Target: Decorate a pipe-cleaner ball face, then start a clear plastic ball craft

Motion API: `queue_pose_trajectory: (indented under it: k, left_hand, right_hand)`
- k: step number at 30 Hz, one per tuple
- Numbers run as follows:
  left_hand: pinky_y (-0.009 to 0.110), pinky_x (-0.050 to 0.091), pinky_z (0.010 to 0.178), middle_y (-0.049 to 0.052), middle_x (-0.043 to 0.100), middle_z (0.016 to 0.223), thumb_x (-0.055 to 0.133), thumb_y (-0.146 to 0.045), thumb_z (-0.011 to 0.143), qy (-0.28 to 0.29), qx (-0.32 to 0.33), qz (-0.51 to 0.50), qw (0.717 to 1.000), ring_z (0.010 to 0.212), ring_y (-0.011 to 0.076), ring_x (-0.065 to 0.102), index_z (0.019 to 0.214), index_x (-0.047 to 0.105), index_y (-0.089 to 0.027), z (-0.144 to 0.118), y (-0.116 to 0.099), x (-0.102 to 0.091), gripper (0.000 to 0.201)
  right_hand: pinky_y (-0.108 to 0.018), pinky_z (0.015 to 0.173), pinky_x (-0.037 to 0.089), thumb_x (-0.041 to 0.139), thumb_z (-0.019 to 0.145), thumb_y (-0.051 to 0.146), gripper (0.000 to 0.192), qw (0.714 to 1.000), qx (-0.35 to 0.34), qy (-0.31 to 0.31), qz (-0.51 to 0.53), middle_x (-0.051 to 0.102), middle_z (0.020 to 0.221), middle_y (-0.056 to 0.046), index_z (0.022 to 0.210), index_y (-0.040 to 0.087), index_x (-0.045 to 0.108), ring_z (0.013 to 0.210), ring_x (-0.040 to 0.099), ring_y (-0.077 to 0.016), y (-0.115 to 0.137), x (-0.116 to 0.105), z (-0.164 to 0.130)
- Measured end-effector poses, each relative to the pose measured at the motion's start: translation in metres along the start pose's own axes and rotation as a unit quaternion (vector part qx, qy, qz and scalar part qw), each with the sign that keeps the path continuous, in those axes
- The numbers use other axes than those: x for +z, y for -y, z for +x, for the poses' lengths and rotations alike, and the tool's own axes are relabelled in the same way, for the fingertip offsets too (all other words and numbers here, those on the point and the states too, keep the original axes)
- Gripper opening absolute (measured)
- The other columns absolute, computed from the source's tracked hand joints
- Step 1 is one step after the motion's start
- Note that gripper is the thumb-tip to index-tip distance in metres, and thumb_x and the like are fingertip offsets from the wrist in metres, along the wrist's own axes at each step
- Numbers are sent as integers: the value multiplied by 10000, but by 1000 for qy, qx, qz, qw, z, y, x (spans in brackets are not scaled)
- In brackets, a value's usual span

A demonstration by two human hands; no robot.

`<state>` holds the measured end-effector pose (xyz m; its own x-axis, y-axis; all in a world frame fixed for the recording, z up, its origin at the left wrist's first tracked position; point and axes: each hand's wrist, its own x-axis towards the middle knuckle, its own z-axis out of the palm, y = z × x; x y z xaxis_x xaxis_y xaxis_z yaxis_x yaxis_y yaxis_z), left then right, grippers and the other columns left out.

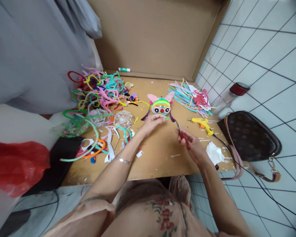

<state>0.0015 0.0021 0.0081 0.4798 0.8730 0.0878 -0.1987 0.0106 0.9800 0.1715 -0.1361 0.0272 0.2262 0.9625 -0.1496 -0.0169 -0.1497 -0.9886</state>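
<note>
Left hand (153, 123), centre of frame: thumb and forefinger pinch a small green piece (166, 118). Right hand (191, 143), right of centre: fingers curled round red-handled scissors (184, 136); blade gap, cannot tell. The eared face ornament (161, 107) lies mid-frame, just beyond my left fingers. Risks, my judgement: the piece, being tiny, could slip my pinch; a stray blade could nick the nearby purple tassel (172, 118) at frame right of the ornament.

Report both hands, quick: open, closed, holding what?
Left hand: closed, pinching a small green piece.
Right hand: closed around red-handled scissors, blades pointing away from the body.
</note>
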Motion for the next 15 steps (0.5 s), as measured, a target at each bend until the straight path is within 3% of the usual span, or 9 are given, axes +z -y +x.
queue_pose_trajectory:
  k: [6,15]
  left_hand:
    - [262,382,663,-12,634,622,751,-384,640,91,-21,21,995,613,107,493,721,741,-154,-4,-4,0,245]
    - [276,458,729,13,681,648,807,-395,619,130,-45,-13,990,645,120,575,672,721,-142,-7,-6,2,272]
  right_hand:
    - [-249,531,333,837,550,717,679,995,0,81,-53,542,668,28,955,191,692,584,421,-105,8,-4,6]
    - [-241,486,285,872,494,687,701,994,18,85,-60,517,623,55,939,166,725,514,389,-75,11,-2,12]
